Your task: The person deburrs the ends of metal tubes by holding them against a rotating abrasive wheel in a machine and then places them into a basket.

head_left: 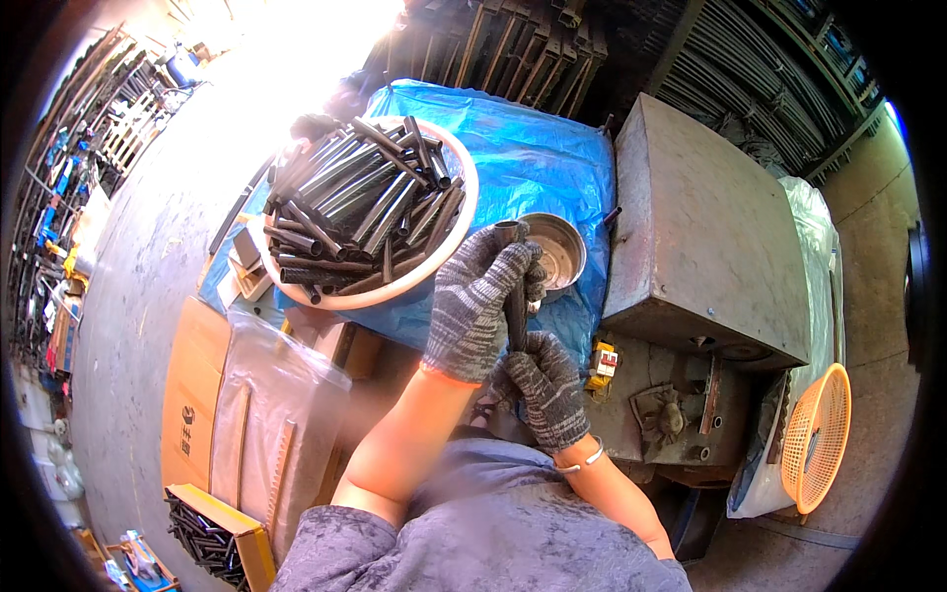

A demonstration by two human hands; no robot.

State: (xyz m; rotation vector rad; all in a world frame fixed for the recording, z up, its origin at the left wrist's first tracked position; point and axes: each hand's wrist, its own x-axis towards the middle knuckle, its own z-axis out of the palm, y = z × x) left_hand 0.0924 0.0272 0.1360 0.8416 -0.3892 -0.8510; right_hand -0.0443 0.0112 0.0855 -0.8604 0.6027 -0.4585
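Observation:
My left hand (472, 304), in a grey striped knit glove, is wrapped round a short dark tube (516, 318) held roughly upright before me. The tube's open upper end shows above the fingers. Below it my right hand (548, 391), gloved the same way, is closed at the tube's lower end, which its fingers partly hide. Just beyond the left fingertips, a round metal bowl (564, 244) rests on a blue plastic sheet (513, 148). To the left stands a wide pale basin (464, 183) heaped with dark tubes (370, 197).
A grey metal machine housing (705, 232) rises at the right, with a small switch box (603, 365) beside my right hand. An orange plastic basket (818, 439) sits farther right. At lower left, an open carton (252, 553) holds small dark pieces near plastic-covered cardboard (197, 395).

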